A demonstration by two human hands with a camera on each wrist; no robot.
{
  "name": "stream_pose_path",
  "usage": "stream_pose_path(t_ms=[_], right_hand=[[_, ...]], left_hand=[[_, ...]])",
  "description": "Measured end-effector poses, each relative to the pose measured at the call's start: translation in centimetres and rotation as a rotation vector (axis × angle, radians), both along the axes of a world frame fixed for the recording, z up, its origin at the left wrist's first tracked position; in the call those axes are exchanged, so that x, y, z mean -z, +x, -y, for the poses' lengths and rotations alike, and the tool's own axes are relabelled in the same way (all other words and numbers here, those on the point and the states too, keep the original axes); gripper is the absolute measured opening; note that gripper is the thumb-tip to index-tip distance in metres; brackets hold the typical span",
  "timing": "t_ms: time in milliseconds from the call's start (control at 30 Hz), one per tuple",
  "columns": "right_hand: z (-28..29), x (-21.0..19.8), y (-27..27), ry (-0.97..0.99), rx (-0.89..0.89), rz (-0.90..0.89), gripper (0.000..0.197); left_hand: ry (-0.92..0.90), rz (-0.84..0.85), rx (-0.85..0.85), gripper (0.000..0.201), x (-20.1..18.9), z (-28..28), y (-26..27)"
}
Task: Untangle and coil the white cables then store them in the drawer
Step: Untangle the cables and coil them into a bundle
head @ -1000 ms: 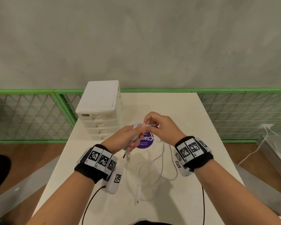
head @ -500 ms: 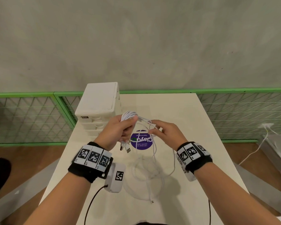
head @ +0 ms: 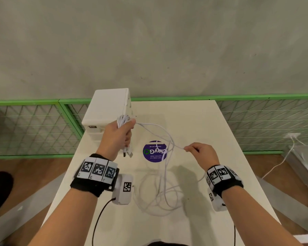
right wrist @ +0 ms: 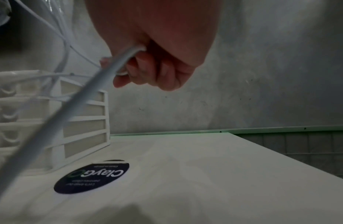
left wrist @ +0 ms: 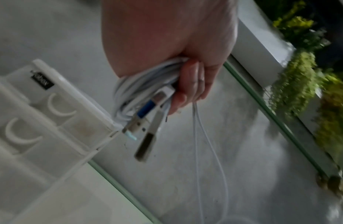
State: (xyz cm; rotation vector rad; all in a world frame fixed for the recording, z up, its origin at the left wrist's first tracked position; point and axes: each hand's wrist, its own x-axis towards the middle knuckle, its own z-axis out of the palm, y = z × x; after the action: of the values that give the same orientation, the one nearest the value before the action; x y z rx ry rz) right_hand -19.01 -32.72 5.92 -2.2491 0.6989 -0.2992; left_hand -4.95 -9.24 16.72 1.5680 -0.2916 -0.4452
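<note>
— White cables point(head: 164, 167), that's what you have in both hands. Where's the coiled part?

— Your left hand point(head: 118, 134) holds it. The grip is a closed fist around a bundle of loops point(left wrist: 145, 80), raised above the table point(head: 212, 135) just in front of the drawer unit point(head: 108, 107). Plug ends point(left wrist: 145, 131) stick out below your fingers point(left wrist: 193, 84); one has a blue insert.

— And the other hand?

— Your right hand point(head: 203, 153) is out to the right, well apart from the left, above the table. Its grip is a pinch: thumb and fingertips pressed together on a single strand point(right wrist: 107, 75), with the other fingers curled in. That strand runs up and left across to the bundle in your left fist.

— What about the rest of the cable?

— Loose lengths hang down between your hands and lie in tangled loops on the table, near you and between your forearms. They cross over a round purple sticker point(head: 155, 151) on the tabletop.

— The drawers?

— White plastic, stacked, at the back left corner of the table against the green mesh railing point(head: 34, 128). From the wrist views the fronts with curved handles point(left wrist: 59, 109) look pushed in, though the picture is blurred.

— Anything else around?

— A grey wall point(head: 149, 41) behind the table, and another white cord point(head: 281, 160) trailing on the floor to your right.
</note>
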Motion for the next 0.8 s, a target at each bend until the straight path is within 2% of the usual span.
stream_pose_path(t_ms=[67,133,233,300,333,400,467,533,567,633,700,800], right_hand=[[0.1,0.4,0.3,-0.015,-0.018,-0.064,0.019],[0.1,0.6,0.7,-0.042,-0.026,-0.054,0.020],[-1.3,-2.3,1.7,0.038,-0.049,0.227,0.029],[-3.0,-5.4,2.4,0.248,-0.173,0.370,0.035],[-4.0,-6.6,2.7,0.329,-0.267,0.378,0.041],[-5.6,-7.6,3.4,0.325,-0.407,0.309,0.051],[-6.4,-7.1,3.9,0.304,-0.423,0.280,0.041],[-6.4,-6.8,4.1,0.374,-0.371,0.321,0.021],[-6.1,-6.7,4.0,0.394,-0.332,0.347,0.017],[-5.4,-7.1,3.9,0.349,-0.249,0.431,0.017],[-4.8,-8.0,4.0,0.301,-0.222,0.537,0.015],[-4.5,-9.0,4.5,0.219,-0.250,0.604,0.017]], left_hand=[[0.043,0.026,0.061,0.024,-0.2,0.3,-0.3],[0.112,0.073,0.137,0.021,-0.5,0.7,-0.8],[0.187,0.126,0.214,0.023,-0.9,1.7,-1.6],[0.195,0.131,0.236,0.024,-1.2,2.4,-2.1],[0.187,0.128,0.241,0.024,-1.3,2.7,-2.2],[0.158,0.117,0.245,0.024,-1.7,3.1,-2.5],[0.145,0.118,0.247,0.025,-2.0,3.3,-2.4],[0.189,0.151,0.247,0.026,-2.2,2.9,-2.1],[0.233,0.174,0.254,0.027,-2.1,2.6,-1.8],[0.369,0.200,0.314,0.032,-1.6,1.9,-1.4],[0.478,0.156,0.437,0.039,-1.1,1.4,-1.5],[0.415,0.034,0.621,0.042,-1.0,1.3,-2.4]])
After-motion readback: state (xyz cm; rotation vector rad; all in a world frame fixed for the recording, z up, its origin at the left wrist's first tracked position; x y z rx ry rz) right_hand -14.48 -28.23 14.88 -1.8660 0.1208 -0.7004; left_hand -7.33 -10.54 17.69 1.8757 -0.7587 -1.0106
